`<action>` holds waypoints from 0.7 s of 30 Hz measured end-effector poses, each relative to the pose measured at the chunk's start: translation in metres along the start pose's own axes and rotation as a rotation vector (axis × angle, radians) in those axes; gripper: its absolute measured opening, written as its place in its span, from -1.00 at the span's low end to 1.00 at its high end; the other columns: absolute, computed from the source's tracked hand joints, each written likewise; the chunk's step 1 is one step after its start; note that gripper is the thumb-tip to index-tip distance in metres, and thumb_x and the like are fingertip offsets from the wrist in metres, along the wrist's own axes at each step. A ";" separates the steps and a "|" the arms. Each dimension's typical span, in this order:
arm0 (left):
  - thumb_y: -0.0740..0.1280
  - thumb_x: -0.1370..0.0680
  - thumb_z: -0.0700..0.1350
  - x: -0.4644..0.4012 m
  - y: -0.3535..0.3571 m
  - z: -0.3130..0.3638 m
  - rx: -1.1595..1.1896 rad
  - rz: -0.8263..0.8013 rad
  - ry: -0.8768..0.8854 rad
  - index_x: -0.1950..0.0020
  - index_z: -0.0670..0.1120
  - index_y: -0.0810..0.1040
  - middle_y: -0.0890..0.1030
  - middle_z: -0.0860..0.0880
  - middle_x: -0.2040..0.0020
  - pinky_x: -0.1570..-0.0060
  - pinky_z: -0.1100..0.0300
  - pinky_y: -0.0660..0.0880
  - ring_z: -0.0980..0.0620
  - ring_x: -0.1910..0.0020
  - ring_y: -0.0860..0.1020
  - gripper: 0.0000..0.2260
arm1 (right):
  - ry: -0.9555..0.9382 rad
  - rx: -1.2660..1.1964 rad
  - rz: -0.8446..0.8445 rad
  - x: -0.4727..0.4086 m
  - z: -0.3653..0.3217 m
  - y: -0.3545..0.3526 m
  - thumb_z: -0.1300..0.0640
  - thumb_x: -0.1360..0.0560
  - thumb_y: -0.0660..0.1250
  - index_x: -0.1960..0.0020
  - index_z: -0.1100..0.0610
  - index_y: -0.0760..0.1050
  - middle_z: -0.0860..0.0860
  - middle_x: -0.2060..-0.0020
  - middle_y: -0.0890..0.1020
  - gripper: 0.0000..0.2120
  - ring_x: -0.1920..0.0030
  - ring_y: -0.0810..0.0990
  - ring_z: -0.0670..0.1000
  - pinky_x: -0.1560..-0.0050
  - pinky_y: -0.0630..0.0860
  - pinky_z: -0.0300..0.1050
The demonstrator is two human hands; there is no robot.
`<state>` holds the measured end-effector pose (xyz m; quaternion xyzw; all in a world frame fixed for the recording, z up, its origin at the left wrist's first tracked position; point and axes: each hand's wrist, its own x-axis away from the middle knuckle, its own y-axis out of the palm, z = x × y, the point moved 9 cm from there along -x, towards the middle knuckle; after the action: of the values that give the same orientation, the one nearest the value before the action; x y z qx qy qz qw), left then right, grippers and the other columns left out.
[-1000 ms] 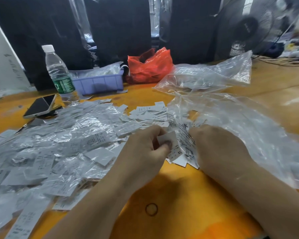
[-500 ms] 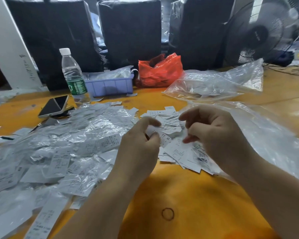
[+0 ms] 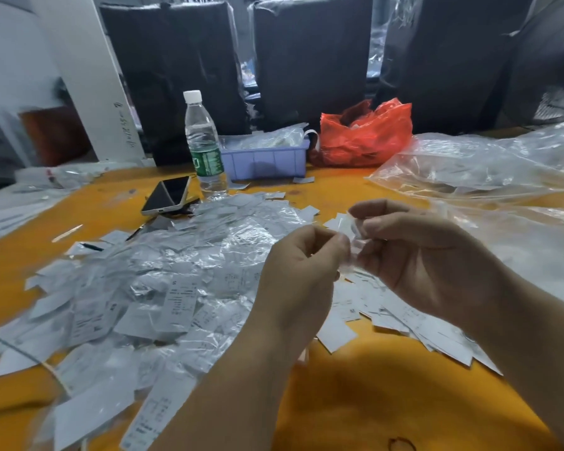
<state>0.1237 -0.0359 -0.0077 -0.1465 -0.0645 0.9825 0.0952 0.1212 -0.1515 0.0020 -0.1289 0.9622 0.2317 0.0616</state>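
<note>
The left hand [image 3: 302, 268] and right hand [image 3: 433, 262] hold a small label [image 3: 350, 234] above the counter [image 3: 355, 402], each pinching it between thumb and fingers, probably to work it into a clear sleeve (too blurred to confirm). Loose labels [image 3: 388, 307] lie directly beneath. The bagged heap [image 3: 176, 271] crowds the left and a big clear bag [image 3: 469, 167] the right, while the bottle [image 3: 202, 141] and phone [image 3: 168, 195] stand well apart.

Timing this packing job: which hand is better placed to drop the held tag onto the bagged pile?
Left, probably. The left hand pinches the tag and hangs beside the bagged pile; the right hand, also pinching it, is over the loose tags, farther away.
</note>
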 end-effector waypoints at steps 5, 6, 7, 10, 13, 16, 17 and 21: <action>0.39 -0.54 -0.04 0.000 -0.002 0.001 0.012 0.008 0.025 0.20 -0.01 0.61 0.57 0.04 0.32 0.32 0.26 0.47 0.14 0.33 0.48 -0.87 | 0.150 0.157 0.097 0.000 0.015 -0.016 0.32 -0.22 0.52 0.03 0.25 0.57 0.09 0.36 0.56 -0.67 0.39 0.54 -0.02 0.31 0.60 -0.14; 0.40 -0.54 -0.04 0.000 -0.001 0.002 0.009 0.001 0.026 0.19 -0.01 0.61 0.56 0.05 0.33 0.33 0.29 0.46 0.14 0.34 0.47 -0.88 | 0.175 0.193 0.097 0.001 0.016 -0.015 0.28 -0.23 0.49 0.07 0.24 0.59 0.09 0.37 0.55 -0.72 0.39 0.52 -0.03 0.32 0.58 -0.15; 0.40 -0.54 -0.04 0.000 0.000 0.002 0.000 -0.001 0.026 0.19 -0.01 0.61 0.57 0.06 0.34 0.34 0.31 0.45 0.15 0.34 0.47 -0.88 | 0.186 0.218 0.100 0.002 0.016 -0.016 0.25 -0.23 0.46 0.11 0.23 0.61 0.08 0.38 0.55 -0.77 0.40 0.51 -0.04 0.33 0.57 -0.16; 0.38 -0.54 -0.02 0.000 0.000 0.000 -0.012 0.014 0.021 0.17 -0.02 0.61 0.60 0.00 0.29 0.31 0.27 0.46 0.14 0.32 0.50 -0.87 | 0.177 0.244 0.154 0.005 0.014 -0.021 0.23 -0.27 0.42 0.16 0.23 0.63 0.07 0.40 0.55 -0.84 0.42 0.51 -0.03 0.38 0.56 -0.15; 0.30 -0.58 -0.05 0.000 0.001 -0.006 0.050 0.026 -0.061 0.12 -0.08 0.62 0.60 0.01 0.27 0.28 0.18 0.48 0.10 0.30 0.52 -0.83 | 0.144 0.254 0.227 0.010 0.007 -0.027 0.17 -0.30 0.42 0.17 0.19 0.60 0.06 0.37 0.56 -0.86 0.43 0.50 -0.03 0.44 0.52 -0.16; 0.28 -0.58 -0.19 0.000 -0.003 -0.010 0.127 0.065 -0.115 0.03 -0.05 0.63 0.64 0.05 0.24 0.35 0.29 0.52 0.13 0.31 0.55 -0.86 | 0.103 0.273 0.299 0.014 0.001 -0.034 0.18 -0.48 0.35 0.15 0.18 0.54 0.09 0.33 0.63 -0.93 0.46 0.49 -0.02 0.50 0.47 -0.17; 0.29 -0.57 -0.22 0.000 -0.005 -0.009 0.133 0.079 -0.112 0.01 -0.03 0.62 0.64 0.03 0.20 0.35 0.31 0.52 0.14 0.32 0.56 -0.86 | 0.086 0.278 0.327 0.015 0.000 -0.036 0.20 -0.53 0.31 0.13 0.18 0.52 0.11 0.34 0.64 -0.92 0.49 0.48 -0.02 0.53 0.46 -0.17; 0.35 -0.55 -0.23 -0.001 -0.007 -0.008 0.147 0.107 -0.085 -0.10 0.07 0.52 0.63 -0.01 0.15 0.38 0.35 0.50 0.20 0.36 0.56 -0.77 | 0.019 0.233 0.366 0.016 -0.004 -0.038 0.26 -0.51 0.31 0.08 0.20 0.47 0.13 0.39 0.63 -0.99 0.54 0.46 -0.05 0.56 0.44 -0.19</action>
<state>0.1279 -0.0282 -0.0136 -0.1006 0.0117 0.9936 0.0500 0.1163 -0.1896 -0.0133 0.0536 0.9904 0.1252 0.0239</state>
